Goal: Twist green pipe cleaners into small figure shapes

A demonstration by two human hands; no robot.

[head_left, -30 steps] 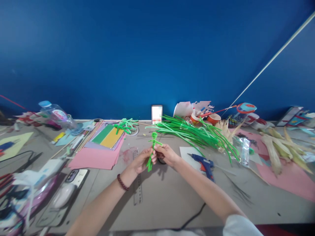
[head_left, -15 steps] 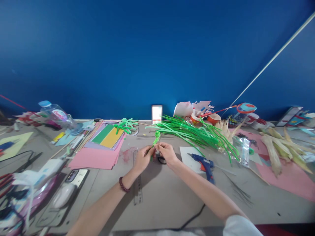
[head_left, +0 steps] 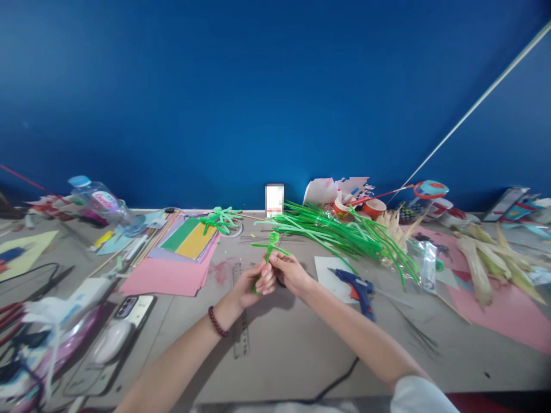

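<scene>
A small green pipe-cleaner figure (head_left: 271,248) with a round looped top and two arms spread sideways stands upright between my hands. My left hand (head_left: 253,282) is closed round its lower part, and a green end shows below the fingers. The thumb and fingertips of my right hand (head_left: 290,272) pinch the figure just under its right arm. Behind it lies a bundle of long green pipe cleaners (head_left: 344,232). A transparent ruler (head_left: 241,335) is under my left wrist, and a dark object beneath my hands is mostly hidden.
A blue glue gun (head_left: 361,289) rests partly on white paper at the right. Coloured sheets (head_left: 167,276) and another green pipe-cleaner piece (head_left: 221,219) lie at the left. Farther out are a bottle (head_left: 103,201), a phone (head_left: 138,310) and corn husks (head_left: 477,269).
The figure's two arms now stick out sideways, where before only a bunched green top showed. My left hand has shifted slightly down and curled more round the lower part.
</scene>
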